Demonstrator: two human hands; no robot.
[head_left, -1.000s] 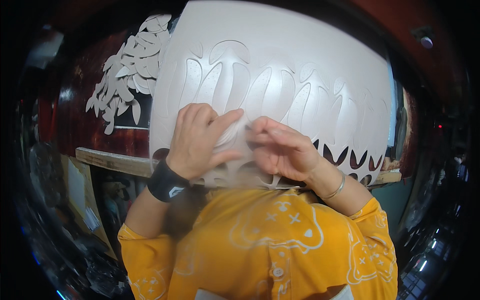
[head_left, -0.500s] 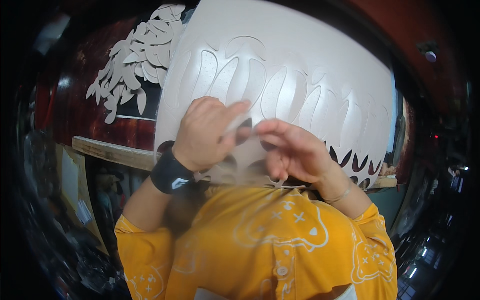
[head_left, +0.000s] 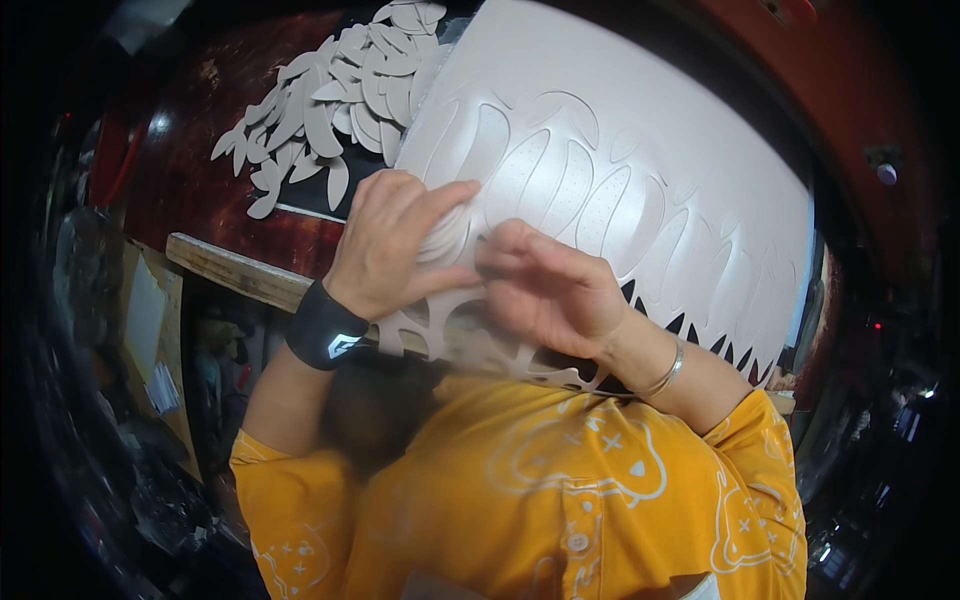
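A light grey sheet (head_left: 720, 130) with curved, leaf-like shapes cut into it lies in front of me. Between the thumb and fingers of my left hand (head_left: 390, 245), which wears a black wristband, is a small stack of cut pieces (head_left: 450, 235). Close beside it, over the sheet's near edge, my right hand (head_left: 550, 285) is partly curled. Its fingers are smeared by motion, so whether they hold anything is unclear. Dark gaps and thin strips show along the sheet's near edge, where shapes are gone.
A heap of loose cut pieces (head_left: 320, 95) lies to the left on a dark red tabletop (head_left: 190, 170). A wooden strip (head_left: 240, 272) edges the table near me. A reddish beam (head_left: 800, 80) stands at the far right.
The sheet and heap appear shifted to the right in view. My left hand now shows a stack in its grip, and my right hand has moved slightly left.
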